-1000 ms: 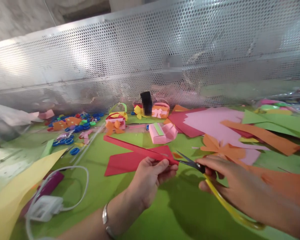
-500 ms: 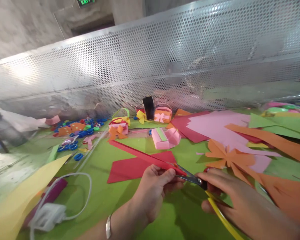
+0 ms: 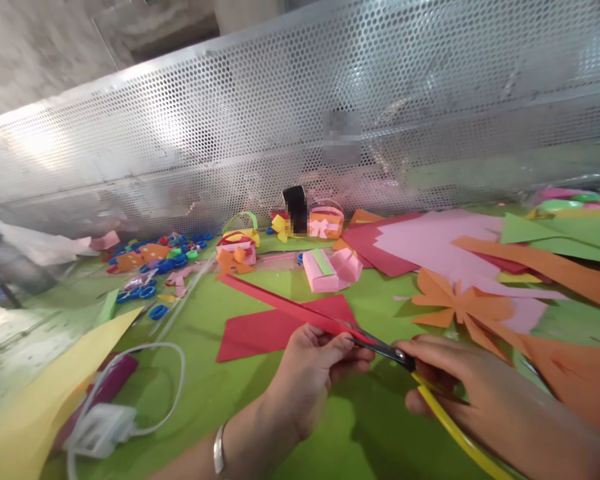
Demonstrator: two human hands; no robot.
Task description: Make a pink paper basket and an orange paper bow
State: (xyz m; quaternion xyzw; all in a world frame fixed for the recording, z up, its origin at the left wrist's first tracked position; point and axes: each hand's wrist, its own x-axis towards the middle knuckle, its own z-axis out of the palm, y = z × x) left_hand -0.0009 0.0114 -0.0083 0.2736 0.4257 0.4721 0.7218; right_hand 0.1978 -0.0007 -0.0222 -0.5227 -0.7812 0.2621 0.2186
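My left hand (image 3: pixel 313 373) pinches a long red paper strip (image 3: pixel 285 305) near its right end. The strip slants up to the left above the green table surface. In my right hand (image 3: pixel 460 387) is a pair of scissors (image 3: pixel 399 357) with yellow handles and dark blades. The blades point left and lie at the strip's right end, almost closed, just beside my left fingertips. A flat sheet of red paper (image 3: pixel 255 333) lies on the table behind my left hand. Right of it stands a small pink paper box (image 3: pixel 325 275) with a green band.
Small paper baskets (image 3: pixel 237 250) and a black device (image 3: pixel 295 210) stand near the perforated metal panel (image 3: pixel 260 120). Pink sheets (image 3: pixel 440 243) and an orange flower-shaped cutout (image 3: pixel 457 303) lie right. Left are blue rings (image 3: pixel 157 311), yellow paper (image 3: pixel 55 393) and a white charger with cable (image 3: pixel 105 430).
The scissor blades have come together from a wider opening across the strip's right end. Both hands stay in nearly the same place; the view has tilted slightly.
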